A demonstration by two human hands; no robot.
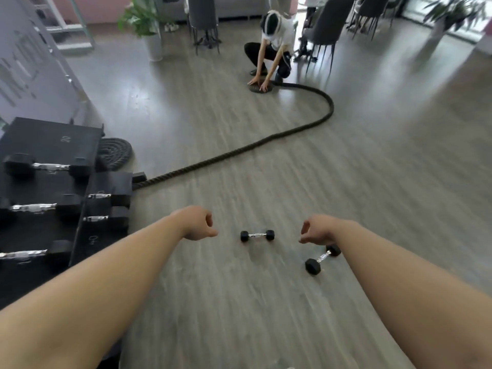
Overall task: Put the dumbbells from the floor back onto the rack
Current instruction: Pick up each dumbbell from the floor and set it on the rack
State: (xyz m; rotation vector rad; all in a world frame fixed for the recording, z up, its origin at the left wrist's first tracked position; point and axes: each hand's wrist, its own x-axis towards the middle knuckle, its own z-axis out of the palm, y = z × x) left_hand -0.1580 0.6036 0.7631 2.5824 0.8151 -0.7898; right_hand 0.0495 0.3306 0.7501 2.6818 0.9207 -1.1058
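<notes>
Two small black dumbbells with chrome handles lie on the grey wood floor. One dumbbell (257, 235) lies crosswise between my hands. The other dumbbell (322, 259) lies slanted, just under my right wrist. My left hand (197, 222) hovers left of the first dumbbell, fingers loosely curled, holding nothing. My right hand (315, 232) hovers to its right, fingers curled downward and apart, empty. The black dumbbell rack (80, 235) stands at the left, with several larger dumbbells resting on its tiers.
A thick battle rope (266, 141) snakes across the floor from the rack's corner to a crouching person (271, 49) at the far side. A coiled rope (114, 153) lies behind the rack. Chairs and potted plants stand at the back.
</notes>
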